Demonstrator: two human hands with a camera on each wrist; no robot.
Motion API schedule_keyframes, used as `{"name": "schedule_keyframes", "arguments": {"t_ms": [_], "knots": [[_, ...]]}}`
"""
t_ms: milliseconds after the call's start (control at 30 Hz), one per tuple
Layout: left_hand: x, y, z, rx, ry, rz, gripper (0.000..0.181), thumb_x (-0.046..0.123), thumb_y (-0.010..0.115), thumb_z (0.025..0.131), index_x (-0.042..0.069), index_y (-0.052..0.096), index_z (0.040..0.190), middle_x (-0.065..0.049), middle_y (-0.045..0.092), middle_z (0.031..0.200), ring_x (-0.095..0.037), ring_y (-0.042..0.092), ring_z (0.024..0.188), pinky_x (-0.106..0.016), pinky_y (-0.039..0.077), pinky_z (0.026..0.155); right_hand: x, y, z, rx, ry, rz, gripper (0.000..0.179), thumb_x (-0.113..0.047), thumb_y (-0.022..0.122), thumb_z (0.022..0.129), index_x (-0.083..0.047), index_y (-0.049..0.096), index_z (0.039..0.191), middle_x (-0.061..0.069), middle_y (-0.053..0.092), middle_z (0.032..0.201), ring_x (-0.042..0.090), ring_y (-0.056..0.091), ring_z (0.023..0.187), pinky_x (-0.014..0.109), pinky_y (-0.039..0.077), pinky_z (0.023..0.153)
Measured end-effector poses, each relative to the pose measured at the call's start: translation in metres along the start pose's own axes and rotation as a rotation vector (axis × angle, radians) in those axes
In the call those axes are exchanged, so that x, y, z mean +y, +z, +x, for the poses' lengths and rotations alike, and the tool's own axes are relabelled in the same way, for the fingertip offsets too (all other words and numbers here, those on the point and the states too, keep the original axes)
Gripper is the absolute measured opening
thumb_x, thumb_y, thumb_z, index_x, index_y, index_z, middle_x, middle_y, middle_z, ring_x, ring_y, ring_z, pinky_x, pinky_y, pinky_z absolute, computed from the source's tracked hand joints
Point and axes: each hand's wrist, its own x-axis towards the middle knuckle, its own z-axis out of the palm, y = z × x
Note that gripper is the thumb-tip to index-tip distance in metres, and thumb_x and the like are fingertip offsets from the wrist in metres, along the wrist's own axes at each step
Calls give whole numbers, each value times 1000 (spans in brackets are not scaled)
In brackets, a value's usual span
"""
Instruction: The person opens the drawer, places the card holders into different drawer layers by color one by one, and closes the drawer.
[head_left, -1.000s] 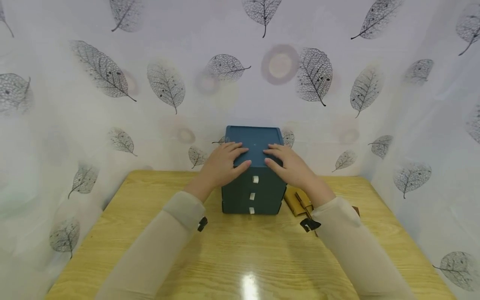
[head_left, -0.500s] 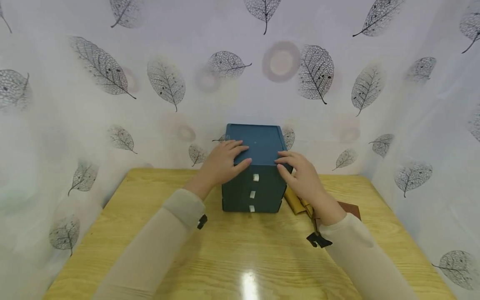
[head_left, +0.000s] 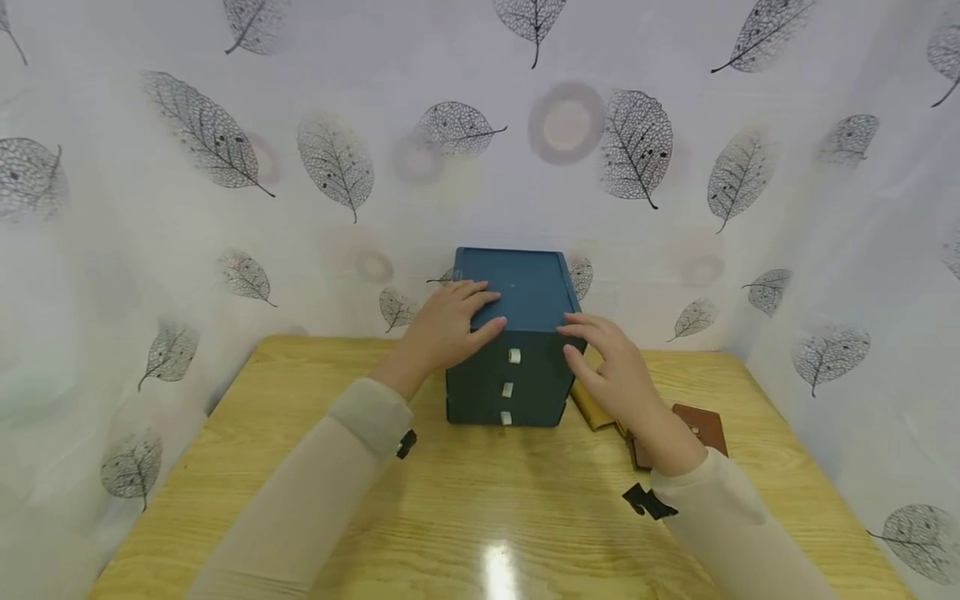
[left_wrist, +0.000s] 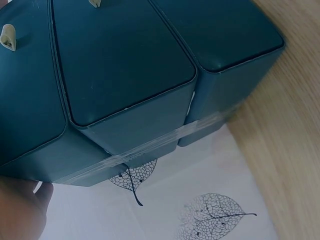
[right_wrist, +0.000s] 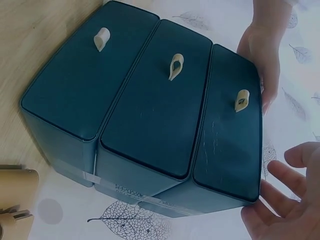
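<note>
Left hand [head_left: 447,328] rests on cabinet [head_left: 527,335], fingers extended; right hand [head_left: 617,368] at its edge, fingers loose. Best steadied lightly, evenly.

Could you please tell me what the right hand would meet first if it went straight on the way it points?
Most likely the drawer unit: the right hand points across its top right edge, though whether fingertips already touch is unclear.

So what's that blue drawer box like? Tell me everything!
The drawer box is dark blue and smooth, perhaps plastic, with three closed, stacked drawers, each with a pale loop pull. Clear-looking tape crosses its sides. It's upright on the table; the left hand rests on top; the right hand may touch its edge.
</note>
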Motion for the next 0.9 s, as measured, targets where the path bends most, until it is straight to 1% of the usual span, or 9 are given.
{"name": "schedule_keyframes", "arguments": {"t_ms": [167,333,467,533,667,767,900], "knots": [[1,-1,0,-12,0,-3,61,57,41,103,21,45,152,-5,35,160,-27,28,148,-45,18,123,-3,3,-8,82,-46,7,28,-5,66,95,-3,69,123,13,58,138,34,49,130,57,41,105],[1,-1,0,-8,-3,-2,61,56,41,103,21,46,152,-5,36,160,-27,28,148,-44,18,123,-5,9,-16,163,-121,8,23,0,68,91,-2,73,113,12,64,128,34,55,121,53,46,99],[0,0,-1,4,0,2,61,56,42,103,20,46,152,-5,37,159,-27,29,148,-45,19,123,-7,15,-22,186,-151,17,21,4,69,87,-1,75,107,11,68,120,33,59,112,51,47,94],[0,0,-1,5,-1,-1,61,57,42,103,20,47,151,-5,37,159,-27,30,148,-45,19,123,-9,18,-25,179,-145,15,21,3,70,87,-2,74,106,9,69,116,31,61,109,49,48,91],[0,1,-1,8,-5,-14,61,57,42,102,20,47,151,-5,37,159,-27,29,148,-45,19,123,-12,24,-30,142,-111,22,15,1,71,87,-3,74,101,4,71,100,21,64,92,41,54,79],[0,1,-2,12,-6,-21,61,57,43,102,20,47,151,-6,37,159,-27,29,148,-45,19,123,-12,30,-33,85,-50,33,9,-3,71,90,-7,72,97,-2,68,88,11,59,76,31,53,65],[0,0,-1,15,-4,-23,61,57,43,102,20,47,151,-5,37,159,-27,29,148,-46,20,122,-10,39,-35,-13,39,42,2,-10,70,94,-10,71,95,-7,66,82,7,58,70,29,53,60]]}}
